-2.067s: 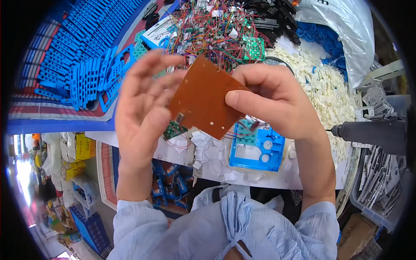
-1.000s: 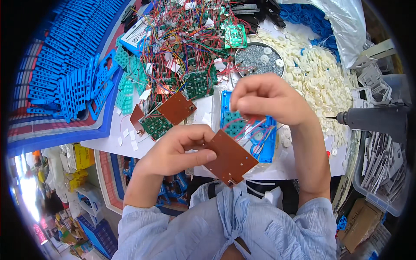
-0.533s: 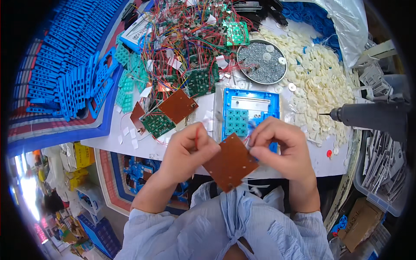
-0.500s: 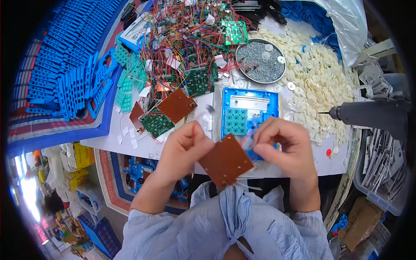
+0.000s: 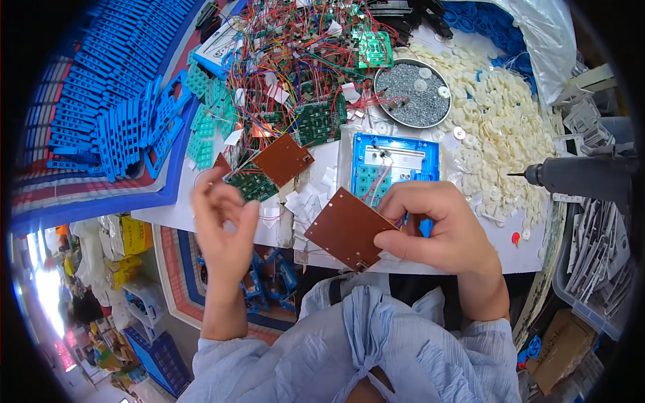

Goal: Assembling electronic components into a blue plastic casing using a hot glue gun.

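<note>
Right hand (image 5: pixel 437 225) pinches a square, flat brown circuit board (image 5: pixel 349 228) by its right edge, thumb on the brown face; board held at a slant over the table's near edge. Left hand (image 5: pixel 225 232), slightly blurred, well apart from it, fingers loosely parted, thumb out.

Around: open blue plastic case (image 5: pixel 435 158) just beyond the board; right hand and board cover its lower part. Thin pinkish wires (image 5: pixel 379 185) cross the case toward the board. Left hand partly screens the loose pieces behind it. Tangled heap of green wired circuit boards (image 5: pixel 289 67) further back; dark grey power screwdriver (image 5: pixel 581 176) juts in from the right.

Counts: brown boards, three – one held, two lying; blue case, one; round metal dish (image 5: pixel 449 107) of grey screws, one, three pale discs on it; small red disc (image 5: pixel 515 238), one; cream plastic discs (image 5: pixel 500 141) heaped, too many to count
</note>
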The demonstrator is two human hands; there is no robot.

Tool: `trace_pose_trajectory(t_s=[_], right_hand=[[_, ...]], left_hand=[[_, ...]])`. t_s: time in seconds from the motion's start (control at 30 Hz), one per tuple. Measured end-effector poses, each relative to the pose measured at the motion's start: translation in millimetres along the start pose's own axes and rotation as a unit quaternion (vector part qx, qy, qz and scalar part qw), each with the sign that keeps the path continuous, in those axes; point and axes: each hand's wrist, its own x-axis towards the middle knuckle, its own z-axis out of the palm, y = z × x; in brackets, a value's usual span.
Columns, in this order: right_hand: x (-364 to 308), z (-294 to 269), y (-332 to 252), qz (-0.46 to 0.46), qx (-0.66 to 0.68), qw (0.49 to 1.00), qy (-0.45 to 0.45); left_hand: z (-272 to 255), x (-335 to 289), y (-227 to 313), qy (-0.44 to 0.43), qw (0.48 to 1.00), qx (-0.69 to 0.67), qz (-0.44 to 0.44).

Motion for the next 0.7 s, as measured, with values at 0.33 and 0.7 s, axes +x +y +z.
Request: trace_pose_trajectory(t_s=[0.33, 0.7], right_hand=[[21.6, -6.2, -6.3, -0.125, -0.066, 0.966, 0.217], [-2.8, 23.9, 15.3, -0.224, -0.309, 0.891, 0.244]], left_hand=[[15.0, 5.6, 24.5, -0.359, 0.846, -0.340, -0.199], [26.6, -3.8, 17.6, -0.293, 0.846, -0.392, -0.210]])
